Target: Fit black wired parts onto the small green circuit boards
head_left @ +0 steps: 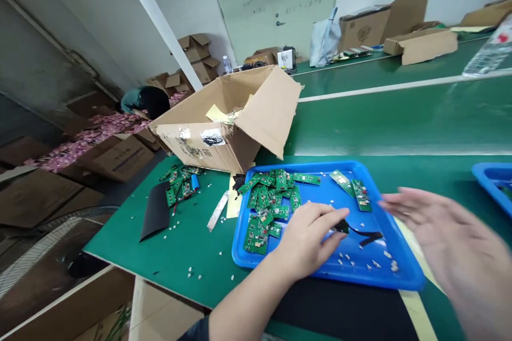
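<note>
My left hand reaches over a blue tray, its fingers closed on a small circuit board that is mostly hidden by them. A black strip trails from that board to the right. My right hand is apart from it, over the tray's right edge, smeared by motion; its fingers look stretched out with nothing seen in them. Several green circuit boards are heaped in the tray's left half, and two more, including one board, lie at its upper right. Small white bits are scattered in the tray.
A large open cardboard box stands behind the tray. Loose boards with a blue cylinder and a black sheet lie left on the green table. Another blue tray is at right. A person bends over far left.
</note>
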Demonstrator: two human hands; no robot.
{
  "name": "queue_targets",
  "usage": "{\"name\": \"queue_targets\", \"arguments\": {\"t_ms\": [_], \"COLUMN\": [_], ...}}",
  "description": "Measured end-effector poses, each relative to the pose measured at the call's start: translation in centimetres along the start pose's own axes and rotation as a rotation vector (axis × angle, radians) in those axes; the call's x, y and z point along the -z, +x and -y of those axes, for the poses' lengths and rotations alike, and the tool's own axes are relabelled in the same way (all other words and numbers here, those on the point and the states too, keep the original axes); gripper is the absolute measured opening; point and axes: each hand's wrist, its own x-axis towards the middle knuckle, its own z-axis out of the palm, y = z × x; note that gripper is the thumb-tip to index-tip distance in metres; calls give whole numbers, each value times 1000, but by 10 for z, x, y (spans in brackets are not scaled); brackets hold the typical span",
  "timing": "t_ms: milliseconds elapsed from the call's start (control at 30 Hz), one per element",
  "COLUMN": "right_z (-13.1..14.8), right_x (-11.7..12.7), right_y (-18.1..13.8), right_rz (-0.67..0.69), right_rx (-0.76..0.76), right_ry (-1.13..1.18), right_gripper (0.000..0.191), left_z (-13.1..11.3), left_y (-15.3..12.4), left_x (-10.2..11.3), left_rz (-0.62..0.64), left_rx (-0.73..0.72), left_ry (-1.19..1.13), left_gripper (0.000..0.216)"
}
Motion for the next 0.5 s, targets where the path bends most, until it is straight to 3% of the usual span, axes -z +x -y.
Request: {"name": "queue_targets", "arguments": {"t_ms": [67,200,500], "right_z": [10,27,30], "right_x": [-14,-33,-30], "right_y": [4,6,5], "right_rz": [192,404,417], "right_rx": [-275,-538,-727], "right_ry": [102,309,616], "right_gripper": [21,29,22], "left_z": [1,2,5], "left_y": [2,9,15], "left_x": [1,6,10], "left_rz": [-75,-186,-259], "left_rx": [-81,-185,-278], "left_ry": [33,79,132], "left_gripper": [33,31,34]}}
